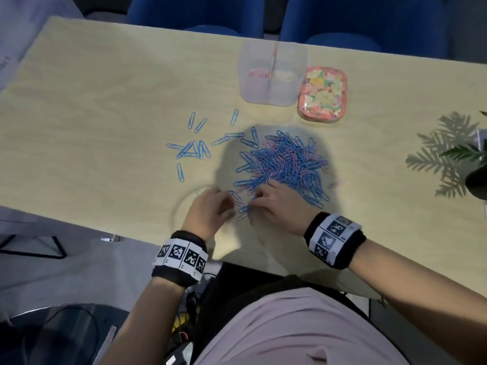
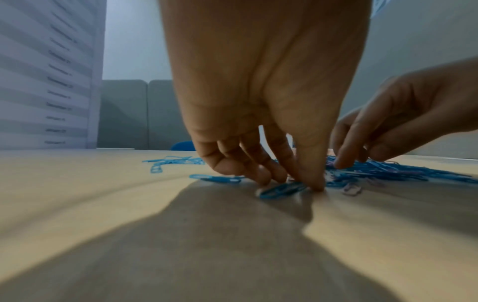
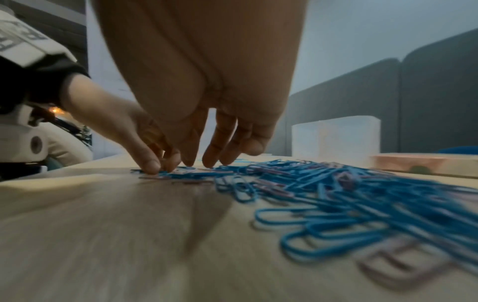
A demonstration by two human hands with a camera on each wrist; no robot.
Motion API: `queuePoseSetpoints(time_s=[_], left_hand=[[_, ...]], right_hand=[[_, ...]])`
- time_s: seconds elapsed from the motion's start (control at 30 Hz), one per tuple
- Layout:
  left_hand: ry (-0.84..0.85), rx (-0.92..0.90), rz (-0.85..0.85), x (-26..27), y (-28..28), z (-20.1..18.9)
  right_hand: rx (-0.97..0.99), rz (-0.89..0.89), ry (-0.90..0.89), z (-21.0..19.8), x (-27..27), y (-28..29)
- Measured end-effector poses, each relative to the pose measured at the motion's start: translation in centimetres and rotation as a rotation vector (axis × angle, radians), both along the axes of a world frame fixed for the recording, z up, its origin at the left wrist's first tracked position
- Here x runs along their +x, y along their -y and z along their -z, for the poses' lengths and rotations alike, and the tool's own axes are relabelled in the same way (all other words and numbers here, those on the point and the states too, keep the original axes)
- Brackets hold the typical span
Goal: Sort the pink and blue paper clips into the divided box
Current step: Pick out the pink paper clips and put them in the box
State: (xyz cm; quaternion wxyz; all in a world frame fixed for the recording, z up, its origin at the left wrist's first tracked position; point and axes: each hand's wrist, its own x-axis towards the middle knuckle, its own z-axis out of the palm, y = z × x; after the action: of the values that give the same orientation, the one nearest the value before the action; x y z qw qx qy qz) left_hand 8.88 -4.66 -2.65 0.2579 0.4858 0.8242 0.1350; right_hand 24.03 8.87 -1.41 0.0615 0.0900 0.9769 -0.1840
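Both hands work the near edge of the mixed clip pile (image 1: pixel 284 164) on the surface (image 1: pixel 105 101). The left hand (image 1: pixel 210 206) pinches a blue clip (image 2: pixel 282 189) flat; the right hand (image 1: pixel 276 204) rests spread fingertips on others — probably to separate colours. The divided box (image 1: pixel 272 75) waits beyond, pink clips (image 1: pixel 257 74) in its left half.

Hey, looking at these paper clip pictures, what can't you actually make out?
- Right compartment of the divided box: head view, frosted walls blur its contents.
- Left hand grip: left wrist view, fingertips touch a blue clip, but whether they pinch it is blurred.
- Right hand: right wrist view, the palm hides what its fingers touch.
- Pink clips in the pile: buried under blue ones.
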Motion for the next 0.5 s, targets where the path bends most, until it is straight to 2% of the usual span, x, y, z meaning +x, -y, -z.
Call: queuePoseSetpoints(time_s=[0.07, 0.13, 0.27, 0.37, 0.5], left_hand=[[0.035, 0.019, -0.075, -0.2, 0.4, 0.1], [0.007, 0.048, -0.086, -0.6, 0.7, 0.1], [-0.187, 0.113, 0.118, -0.2, 0.0, 0.0], [-0.357, 0.062, 0.236, 0.1, -1.3, -0.3], [-0.405, 0.036, 0.369, -0.6, -1.7, 0.1]], right_hand=[[0.094, -0.049, 0.014, 0.1, -0.3, 0.3], [0.087, -0.051, 0.029, 0.4, 0.0, 0.0], [-0.02, 0.063, 0.114, -0.4, 1.2, -0.7], [-0.019, 0.095, 0.107, -0.9, 0.9, -1.1], [0.064, 0.038, 0.049, -0.9, -1.8, -1.3]])
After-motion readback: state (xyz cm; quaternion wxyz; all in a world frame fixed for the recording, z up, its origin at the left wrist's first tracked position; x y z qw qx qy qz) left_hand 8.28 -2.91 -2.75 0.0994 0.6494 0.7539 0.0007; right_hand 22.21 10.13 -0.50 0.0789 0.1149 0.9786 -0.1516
